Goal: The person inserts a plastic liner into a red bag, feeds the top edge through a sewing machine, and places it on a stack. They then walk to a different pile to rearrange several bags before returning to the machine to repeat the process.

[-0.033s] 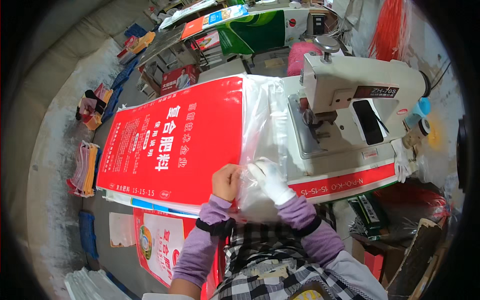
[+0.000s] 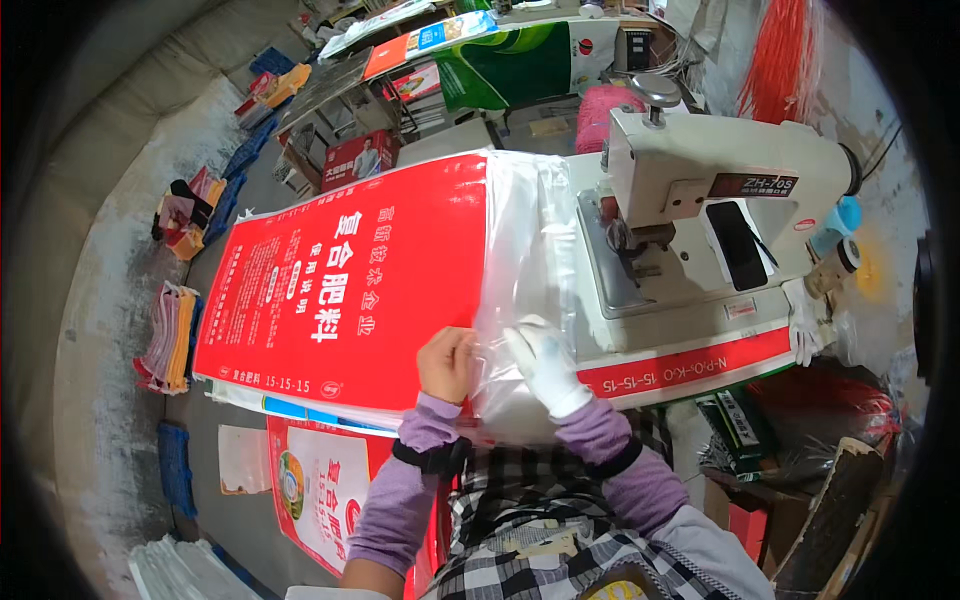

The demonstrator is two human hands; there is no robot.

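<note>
A white sewing machine (image 2: 720, 200) stands near what looks like pink thread (image 2: 600, 115).
</note>
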